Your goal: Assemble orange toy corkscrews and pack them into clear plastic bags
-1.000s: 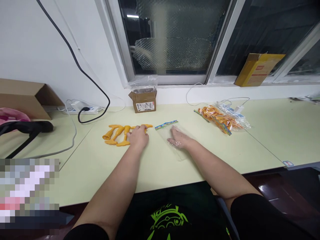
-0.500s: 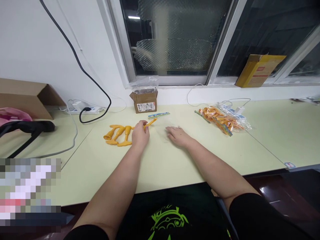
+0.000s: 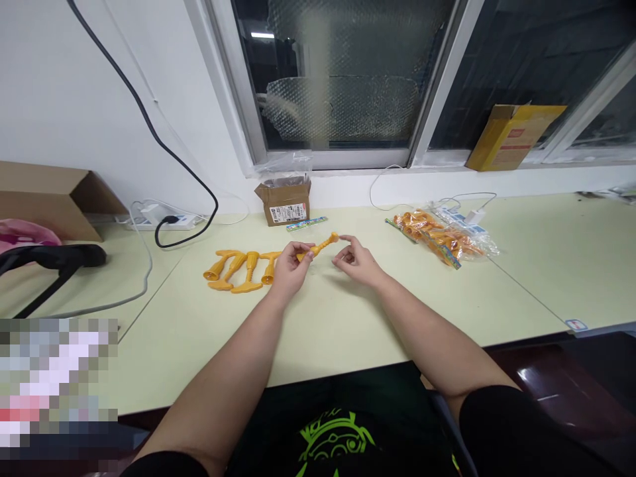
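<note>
An orange-yellow plastic piece [image 3: 325, 244] with a knobbed end is held by my left hand [image 3: 292, 266], its fingers wrapped round the lower part, which they hide. My right hand [image 3: 358, 264] is beside the knobbed end, fingers apart and the index fingertip close to it; whether they touch is unclear. Left of my left hand, several similar yellow pieces [image 3: 250, 271] with cone-shaped cups and curved bars lie in a row on the table. A clear packet with a blue-green strip [image 3: 307, 224] lies flat behind my hands.
Clear bags of orange pieces [image 3: 432, 235] lie at the right beside a power strip [image 3: 460, 222]. A small cardboard box [image 3: 287, 204] stands by the wall. At the left are a larger box [image 3: 44, 195], cables and a black stand [image 3: 59, 257].
My left hand has moved right and raised a yellow piece, its knobbed end toward my right hand. My right hand has lifted off the table. The packet strip has shifted slightly left.
</note>
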Demonstrator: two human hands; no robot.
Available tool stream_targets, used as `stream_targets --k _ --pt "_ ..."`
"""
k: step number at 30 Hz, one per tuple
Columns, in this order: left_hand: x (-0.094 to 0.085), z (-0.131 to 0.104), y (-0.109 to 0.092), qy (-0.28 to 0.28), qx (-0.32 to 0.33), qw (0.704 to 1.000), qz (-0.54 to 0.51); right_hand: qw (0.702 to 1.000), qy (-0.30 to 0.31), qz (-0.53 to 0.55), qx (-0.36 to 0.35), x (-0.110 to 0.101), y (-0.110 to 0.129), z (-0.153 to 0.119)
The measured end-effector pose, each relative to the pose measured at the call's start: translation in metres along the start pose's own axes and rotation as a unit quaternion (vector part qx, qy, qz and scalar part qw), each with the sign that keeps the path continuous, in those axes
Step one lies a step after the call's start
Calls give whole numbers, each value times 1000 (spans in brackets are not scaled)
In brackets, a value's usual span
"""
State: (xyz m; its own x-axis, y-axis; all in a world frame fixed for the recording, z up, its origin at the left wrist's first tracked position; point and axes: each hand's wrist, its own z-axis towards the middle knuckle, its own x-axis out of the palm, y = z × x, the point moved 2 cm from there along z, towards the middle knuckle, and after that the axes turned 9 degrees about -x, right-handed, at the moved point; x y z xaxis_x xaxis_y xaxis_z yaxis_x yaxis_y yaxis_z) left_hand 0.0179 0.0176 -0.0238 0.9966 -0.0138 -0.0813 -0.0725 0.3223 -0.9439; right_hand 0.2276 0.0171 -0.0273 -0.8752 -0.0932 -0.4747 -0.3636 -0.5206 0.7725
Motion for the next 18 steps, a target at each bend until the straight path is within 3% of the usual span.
stream_targets --k 3,6,9,13,18 --pt "9 -5 0 59 3 997 -49 987 -56 147 9 0 -3 2" --pt "11 -6 3 83 1 996 -32 975 -77 209 11 -2 -1 6" --pt "7 -5 4 51 31 993 102 961 -117 247 30 -10 2 9" --pt "1 -1 9 23 68 949 307 938 -169 294 69 -23 1 9" --pt "3 6 21 16 -5 904 427 934 -195 291 72 -34 -3 8"
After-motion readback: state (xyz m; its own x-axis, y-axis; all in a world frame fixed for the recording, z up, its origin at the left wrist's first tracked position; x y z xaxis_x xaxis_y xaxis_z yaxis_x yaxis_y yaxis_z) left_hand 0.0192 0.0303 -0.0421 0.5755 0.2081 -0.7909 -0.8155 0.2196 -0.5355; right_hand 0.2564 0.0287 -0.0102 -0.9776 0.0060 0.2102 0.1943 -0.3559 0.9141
